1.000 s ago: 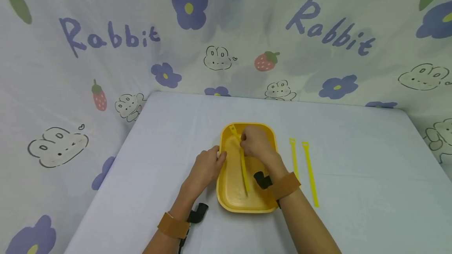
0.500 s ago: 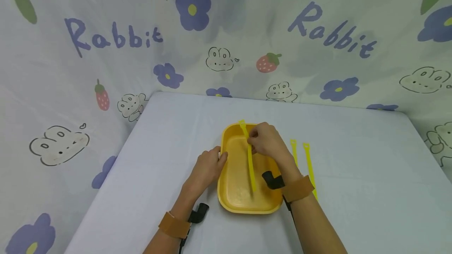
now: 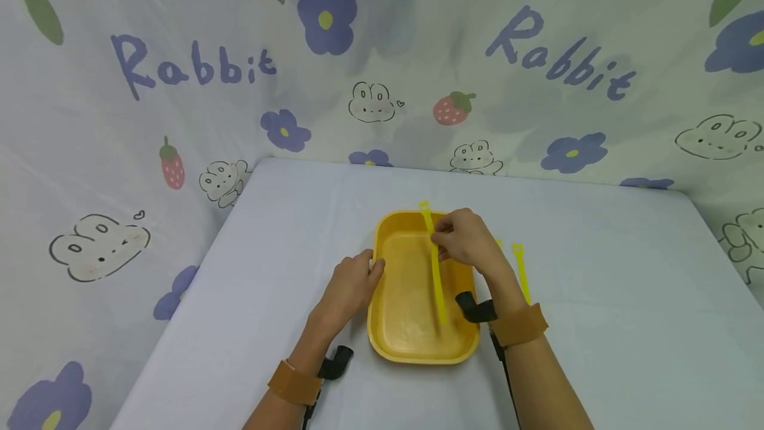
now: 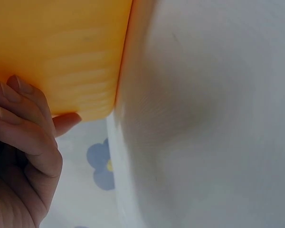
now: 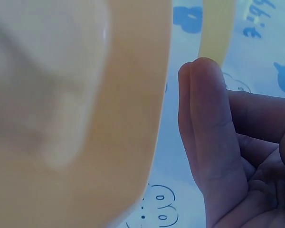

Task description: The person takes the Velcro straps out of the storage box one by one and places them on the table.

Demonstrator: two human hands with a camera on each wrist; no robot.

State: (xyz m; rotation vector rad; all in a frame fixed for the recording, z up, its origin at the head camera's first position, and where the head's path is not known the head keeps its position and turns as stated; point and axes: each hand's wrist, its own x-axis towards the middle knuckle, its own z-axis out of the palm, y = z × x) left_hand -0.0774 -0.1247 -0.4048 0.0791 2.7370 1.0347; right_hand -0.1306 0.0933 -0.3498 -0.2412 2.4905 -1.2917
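Note:
A yellow plastic tray (image 3: 400, 300) with rounded corners lies lengthwise on the white table. My left hand (image 3: 351, 284) holds its left rim, thumb over the edge; in the left wrist view the fingers are curled beside the tray's ribbed outer wall (image 4: 76, 52). Between thumb and fingertips my right hand (image 3: 468, 239) pinches a thin yellow strap (image 3: 438, 284) with a slotted head. The strap is above the right half of the tray, its head extending past the far rim. In the right wrist view part of the strap (image 5: 217, 28) rises beyond the fingertips.
Right of the tray, another slotted yellow strap (image 3: 521, 271) lies on the table, partly hidden by my right forearm. Only the head of a further strap (image 3: 499, 243) shows beside my right hand. A printed cloth (image 3: 412, 38) hangs behind the table.
My right hand has moved right with the strap, whose head has gone from inside the tray to beyond its far rim. The right arm now covers more of the loose straps. The left hand stays put.

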